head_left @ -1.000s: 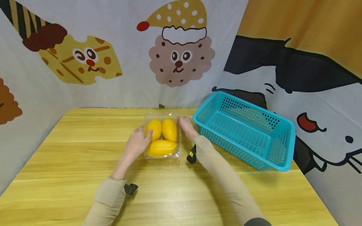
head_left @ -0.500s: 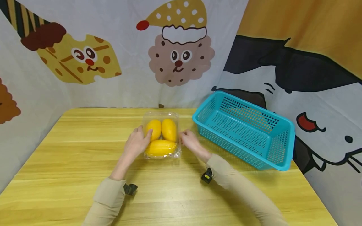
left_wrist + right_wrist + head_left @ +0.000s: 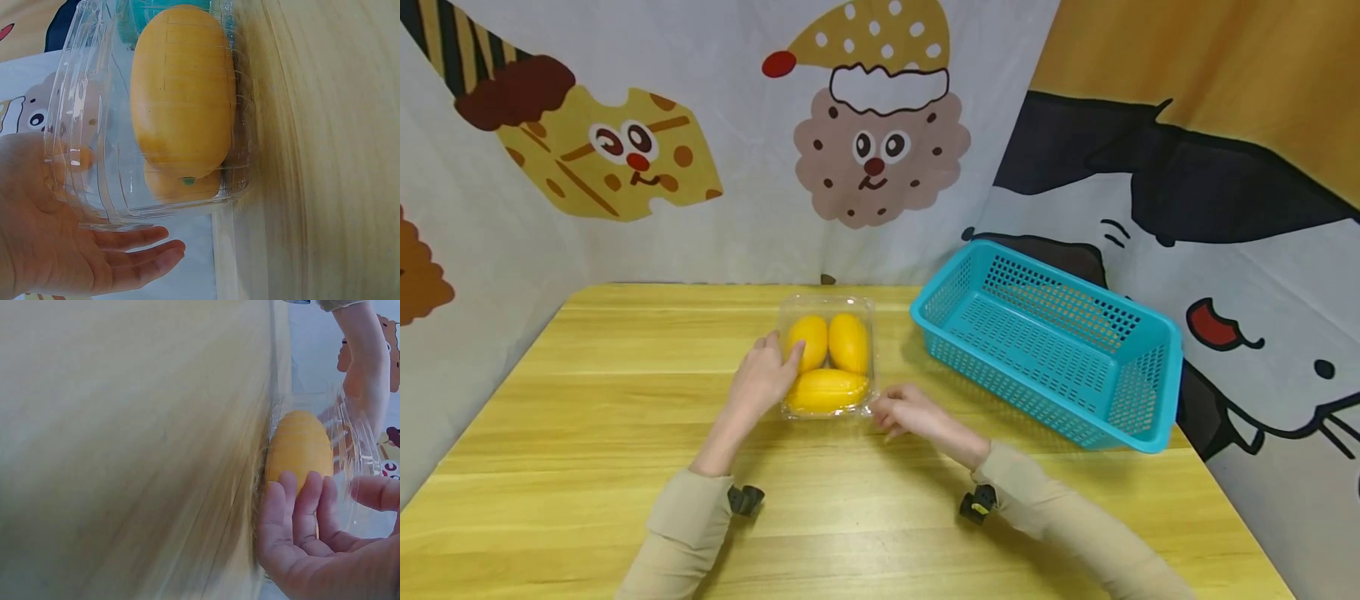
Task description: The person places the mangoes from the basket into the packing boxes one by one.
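A clear plastic clamshell box (image 3: pixel 871 310) lies on the table with its lid down over three yellow oval fruits (image 3: pixel 827 392). Seen in the left wrist view, one fruit (image 3: pixel 184 94) fills the near end. My left hand (image 3: pixel 762 375) steadies the box's left side, its thumb lying over the lid and its other fingers nearly straight along the wall. At the front right corner, my right hand (image 3: pixel 913 412) pinches the rim with bent fingers. The right wrist view has the thumb (image 3: pixel 375 492) by the lid edge and the fingertips in front of the fruit.
A turquoise perforated basket (image 3: pixel 955 354) stands to the right of the box, with nothing in it. Behind the wooden table (image 3: pixel 625 417) hangs a cloth (image 3: pixel 737 250) printed with cartoon figures.
My right hand has slid toward me along the box's right edge, from the back corner to the front corner. The left hand and the box have stayed in place.
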Demonstrator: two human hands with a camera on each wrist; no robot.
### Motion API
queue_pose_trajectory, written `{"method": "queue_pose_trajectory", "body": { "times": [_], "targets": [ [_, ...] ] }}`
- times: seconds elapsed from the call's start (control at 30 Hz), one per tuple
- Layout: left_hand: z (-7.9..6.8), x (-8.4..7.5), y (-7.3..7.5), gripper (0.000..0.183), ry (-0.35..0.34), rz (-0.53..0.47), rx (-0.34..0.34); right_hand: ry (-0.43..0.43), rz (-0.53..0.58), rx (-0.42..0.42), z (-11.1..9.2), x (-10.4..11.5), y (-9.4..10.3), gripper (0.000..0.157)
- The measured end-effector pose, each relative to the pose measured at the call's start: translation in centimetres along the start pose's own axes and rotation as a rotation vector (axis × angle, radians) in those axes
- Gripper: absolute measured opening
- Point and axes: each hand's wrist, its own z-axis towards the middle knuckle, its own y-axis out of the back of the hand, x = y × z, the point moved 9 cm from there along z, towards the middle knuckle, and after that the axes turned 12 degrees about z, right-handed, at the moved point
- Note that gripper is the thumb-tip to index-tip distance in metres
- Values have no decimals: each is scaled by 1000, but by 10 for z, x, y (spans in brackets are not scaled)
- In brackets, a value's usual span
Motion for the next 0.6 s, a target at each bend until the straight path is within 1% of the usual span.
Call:
{"method": "queue_pose_trajectory", "body": {
  "times": [0.1, 0.37, 0.6],
  "targets": [
    [0, 0, 1, 73, 2, 1, 0, 4, 18, 12, -1, -1, -2, 29],
    [-1, -2, 2, 73, 3, 3, 2, 0, 61, -14, -1, -1, -2, 27],
    [0, -2, 1, 73, 6, -6, 6, 5, 79, -19, 0, -2, -3, 25]
  ]
}}
